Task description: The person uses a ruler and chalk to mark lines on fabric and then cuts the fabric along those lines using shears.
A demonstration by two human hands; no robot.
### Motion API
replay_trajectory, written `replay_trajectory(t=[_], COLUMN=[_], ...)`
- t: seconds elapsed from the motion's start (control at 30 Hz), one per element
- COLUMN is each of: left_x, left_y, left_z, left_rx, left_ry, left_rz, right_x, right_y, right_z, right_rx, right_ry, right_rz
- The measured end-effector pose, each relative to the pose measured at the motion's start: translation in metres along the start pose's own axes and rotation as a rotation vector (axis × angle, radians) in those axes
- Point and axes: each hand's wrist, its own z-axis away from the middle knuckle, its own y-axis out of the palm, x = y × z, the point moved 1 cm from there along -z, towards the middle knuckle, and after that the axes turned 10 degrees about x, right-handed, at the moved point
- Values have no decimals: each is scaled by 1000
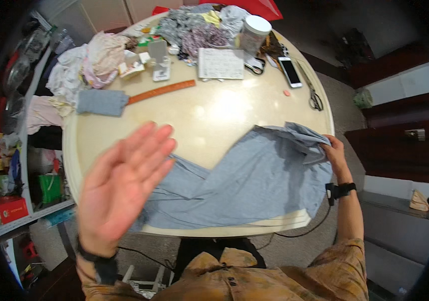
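Grey-blue fabric (237, 188), creased and partly folded, lies along the near side of a cream round table (101, 135). My right hand (336, 154) grips its bunched upper edge at the table's right rim. Raised above the left end of the fabric, my left hand (128, 180) is palm up with its fingers extended and holds nothing. A folded grey-blue cloth piece (101, 102) lies at the upper left, touching an orange ruler (162, 91). Black-handled scissors (314, 98) rest near the right edge.
Towards the far side are a handwritten notebook (221, 64), a lidded clear jar (254, 35), a white smartphone (290, 72), a small pink piece (286, 93) and heaped fabrics (203, 34). A loaded shelf (35, 214) stands left. Black cables (312, 228) hang by the near edge.
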Motion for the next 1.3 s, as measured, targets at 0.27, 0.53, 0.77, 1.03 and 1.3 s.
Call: replay_trajectory(t=[0.27,0.53,0.77,1.03,1.3], left_x=[10,-14,-47,-42,-48], left_y=[-60,-206,-349,-293,-282], left_z=[-12,-14,45,31,81], left_rx=[-63,-392,-579,-375,-385], left_ry=[36,4,-17,-419,-768], left_rz=[20,-1126,-1972,-2197,-2326], right_x=[7,25,44,1,-45], right_y=[11,-22,-89,-177,-181], right_z=[-5,3,25,47,64], right_rx=[36,6,-111,-345,-255], right_ry=[-21,-53,-109,-35,22], right_rz=[-68,128,110,149,154])
